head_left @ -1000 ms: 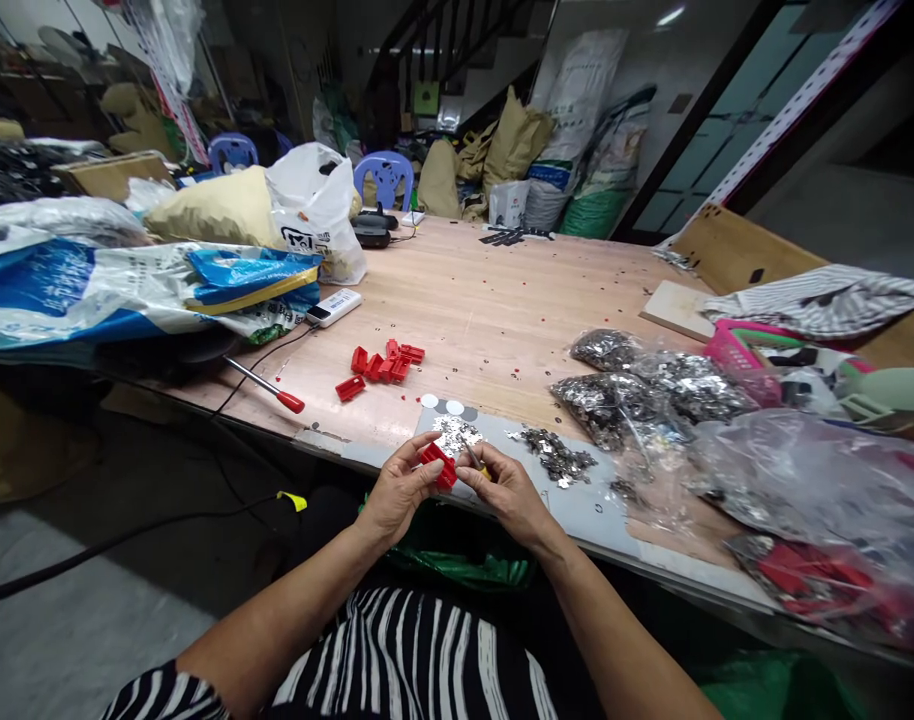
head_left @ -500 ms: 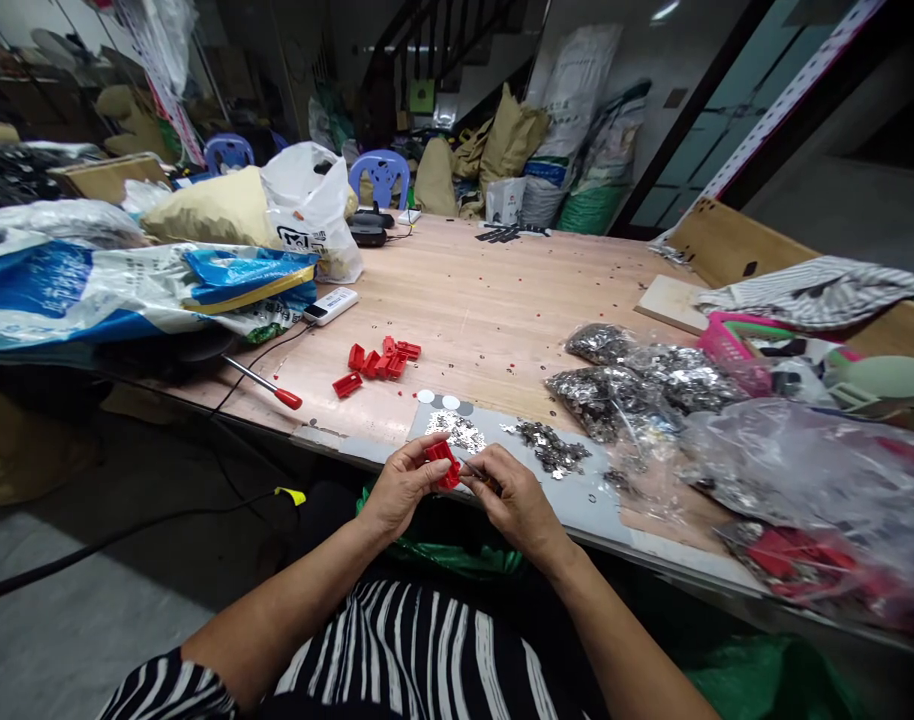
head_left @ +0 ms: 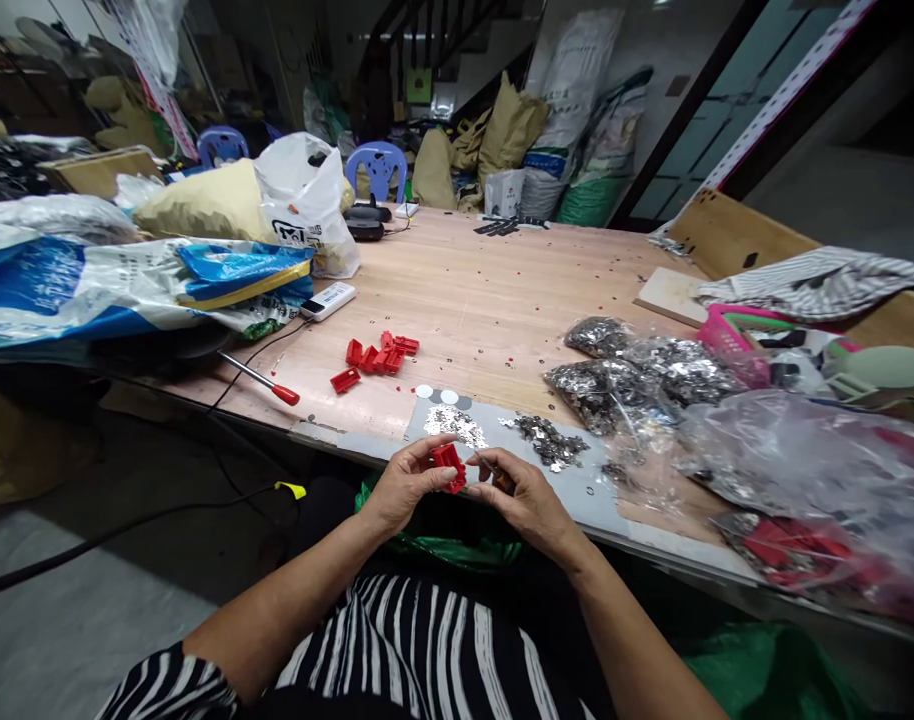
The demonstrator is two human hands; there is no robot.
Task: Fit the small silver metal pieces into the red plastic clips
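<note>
My left hand (head_left: 408,488) grips a small red plastic housing (head_left: 448,466) between thumb and fingers, its hollow side turned upward. A slim pointed metal tool with an orange-brown handle (head_left: 505,482) lies in my right hand (head_left: 528,500). That hand's thumb and fingertips are at the right side of the housing; whether they pinch a small part there cannot be made out. Just beyond my hands are a heap of shiny flat metal pieces (head_left: 454,425) and a darker heap of small metal clips (head_left: 551,441), both on a grey mat (head_left: 494,412). Several more red housings (head_left: 386,355) sit to the left.
Clear bags of metal parts (head_left: 599,390) and a large plastic bag (head_left: 794,450) crowd the right side. A red-handled metal lever (head_left: 277,390) juts out at the left edge, near a white device (head_left: 328,301) with a cable. Big sacks (head_left: 224,270) fill the left.
The red housing has turned slightly in my left hand and moved a little right. My right hand has shifted slightly right, its thumb now lower and farther from the index finger.
</note>
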